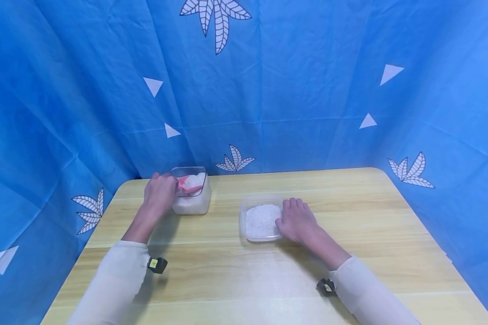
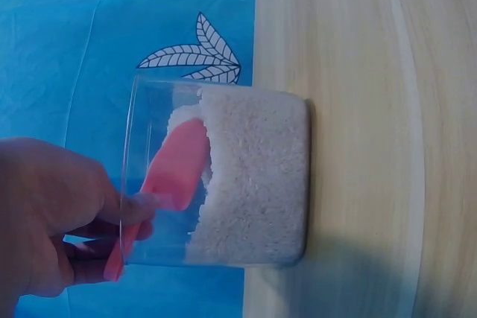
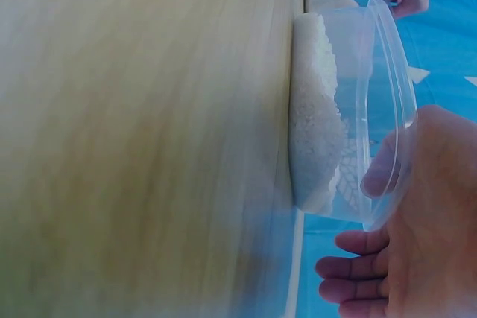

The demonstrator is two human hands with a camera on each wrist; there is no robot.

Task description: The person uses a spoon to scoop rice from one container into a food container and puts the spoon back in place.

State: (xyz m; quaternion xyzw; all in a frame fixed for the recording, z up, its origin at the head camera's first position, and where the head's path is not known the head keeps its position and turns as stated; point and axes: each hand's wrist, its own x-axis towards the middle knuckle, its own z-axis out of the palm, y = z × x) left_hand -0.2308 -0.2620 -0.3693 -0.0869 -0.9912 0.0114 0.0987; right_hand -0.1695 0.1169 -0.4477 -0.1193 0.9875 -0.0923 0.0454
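Observation:
My left hand (image 1: 160,192) pinches the handle of a pink scoop (image 2: 177,165) between thumb and fingers. The scoop's blade dips through the open top of a tall clear container (image 1: 203,198), its tip at the white rice (image 2: 250,176) inside. That rice slopes unevenly, as the left wrist view shows through the wall. My right hand (image 1: 298,220) grips the rim of a shallow clear plastic tub (image 3: 387,109), thumb at the rim and the other fingers outside. White rice (image 1: 263,220) covers the tub's bottom. The tub stands on the table to the right of the tall container.
Both containers stand on a light wooden table (image 1: 227,280), the tall one close to the back edge. A blue curtain (image 1: 301,90) with leaf and triangle prints hangs behind and along the sides. Small black devices (image 1: 157,265) sit at both wrists.

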